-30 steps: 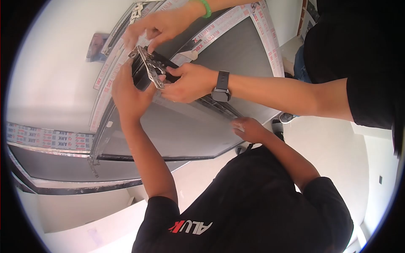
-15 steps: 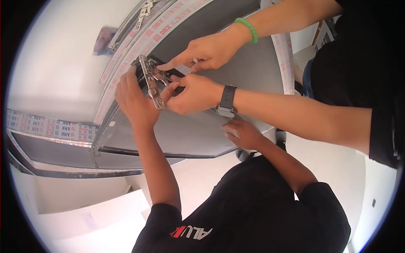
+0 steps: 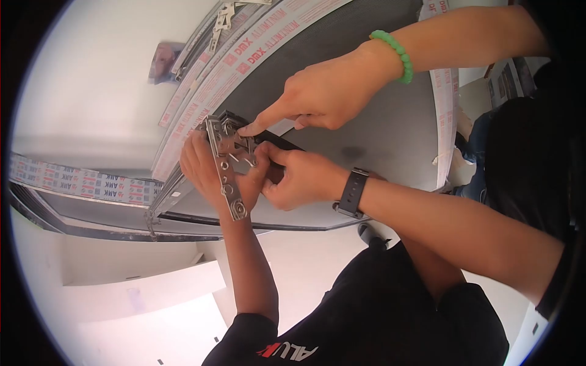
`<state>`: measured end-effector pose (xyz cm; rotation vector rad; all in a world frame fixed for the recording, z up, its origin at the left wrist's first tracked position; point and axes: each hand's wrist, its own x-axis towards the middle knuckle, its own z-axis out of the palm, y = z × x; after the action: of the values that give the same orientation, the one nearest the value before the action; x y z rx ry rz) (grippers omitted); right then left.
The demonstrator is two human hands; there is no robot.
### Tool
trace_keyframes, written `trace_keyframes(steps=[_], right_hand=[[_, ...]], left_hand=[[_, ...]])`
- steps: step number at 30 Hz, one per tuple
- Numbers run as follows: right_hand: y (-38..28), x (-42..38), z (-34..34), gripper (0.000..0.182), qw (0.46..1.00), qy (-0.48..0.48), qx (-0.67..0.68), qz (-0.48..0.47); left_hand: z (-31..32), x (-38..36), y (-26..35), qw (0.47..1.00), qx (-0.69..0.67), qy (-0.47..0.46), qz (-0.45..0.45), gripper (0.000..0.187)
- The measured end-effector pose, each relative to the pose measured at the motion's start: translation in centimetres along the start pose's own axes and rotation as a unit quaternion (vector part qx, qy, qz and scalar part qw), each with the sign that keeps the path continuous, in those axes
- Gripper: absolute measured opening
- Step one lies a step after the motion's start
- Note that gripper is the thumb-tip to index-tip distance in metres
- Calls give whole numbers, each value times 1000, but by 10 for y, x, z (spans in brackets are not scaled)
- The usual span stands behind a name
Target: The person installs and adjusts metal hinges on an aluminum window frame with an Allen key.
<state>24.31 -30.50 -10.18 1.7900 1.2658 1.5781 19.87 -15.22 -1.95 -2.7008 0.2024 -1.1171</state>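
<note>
My left hand (image 3: 200,174) is closed round a silver metal hinge (image 3: 227,177) with a long perforated plate and folded links. A co-worker's index finger (image 3: 259,122) touches the hinge's upper links. The co-worker's other hand (image 3: 305,177), below it, pinches near the lower links, close to my left thumb. A black strip (image 3: 278,141) runs behind the hinge, under these hands. Of my right arm, the forearm (image 3: 427,262) shows below the co-worker's watch (image 3: 351,194). My right hand is mostly hidden behind that arm, and I cannot see its fingers.
A grey panel (image 3: 378,116) lies under the hands, edged by frame bars with printed protective film (image 3: 262,39). Another metal hinge (image 3: 223,21) rests on the bars at the top. A filmed bar (image 3: 85,183) extends to the left. The co-worker's body (image 3: 519,152) stands at the right.
The hinge and the hands at it now appear lower in view, with the hinge turned more upright. The co-worker's watch arm now covers my right hand, which showed before.
</note>
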Motion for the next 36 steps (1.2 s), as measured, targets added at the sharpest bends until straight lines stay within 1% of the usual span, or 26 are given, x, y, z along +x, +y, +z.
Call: trace_keyframes(steps=[2,4,5,7,9,10,11,12,13,15,16,18,19,20,21,22,23,25,26,28,29,30,32,34,35,36], right_hand=[[5,7,7,17,999,13,-25,-23],[-3,10,11,15,996,39,-71,-42],[-7,10,14,15,996,43,-66,-42],[-4,6,16,15,993,41,109,-11],[-2,1,17,16,959,34,280,16],[-2,-1,17,16,931,31,362,29],[0,-2,17,16,926,21,376,31],[-3,-4,21,16,916,31,399,34],[-6,-4,22,17,917,33,395,36],[-10,-2,25,18,924,45,378,37],[-11,-2,26,18,928,53,368,38],[-10,0,26,20,930,70,359,39],[-10,1,26,22,923,89,370,48],[-10,1,24,23,929,103,354,39],[-9,4,23,24,942,124,310,26],[1,6,24,29,969,156,-116,-154],[8,8,22,29,965,163,-125,-165],[19,10,17,21,959,178,-145,-164],[25,11,16,21,955,185,-151,-175],[38,11,9,17,970,158,-123,-137],[53,14,2,17,968,161,-126,-148],[66,14,-5,16,973,151,-87,-151],[65,16,-7,14,975,143,-49,-161],[32,14,9,13,947,157,-189,-209],[29,14,11,13,943,163,-196,-216],[26,12,10,18,947,149,-196,-207]], left_hand=[[3,-2,4,999,-7,-16,-36,49],[6,-5,5,998,-1,-21,-56,47],[8,-7,4,998,-14,-22,-57,48],[13,-13,0,997,-23,-28,-63,49],[20,-19,-8,997,-61,7,-51,50],[23,-20,-9,996,-73,19,-48,51],[24,-17,-6,994,-94,44,-44,52],[24,-18,-4,992,-104,59,-45,52],[25,-18,-2,990,-114,74,-46,52],[22,-20,1,982,-153,36,-107,55],[20,-16,2,981,-150,46,-114,55],[13,-1,4,997,6,28,-76,76],[12,0,4,996,7,38,-86,76],[11,1,4,996,6,45,-78,77],[9,1,4,996,5,54,-71,78],[7,1,5,995,-1,35,-95,80],[3,2,7,993,-1,50,-104,80],[-4,4,9,994,-28,20,-105,82],[-5,4,9,993,-48,30,-101,81],[-6,3,11,991,-54,41,-113,81],[-6,2,12,991,-59,41,-115,80],[-8,3,14,989,-70,42,-121,79],[-7,3,14,987,-78,53,-127,77],[-8,1,13,985,-96,57,-131,78],[-7,1,11,984,-95,67,-137,78],[-6,1,10,983,-101,81,-133,82]])
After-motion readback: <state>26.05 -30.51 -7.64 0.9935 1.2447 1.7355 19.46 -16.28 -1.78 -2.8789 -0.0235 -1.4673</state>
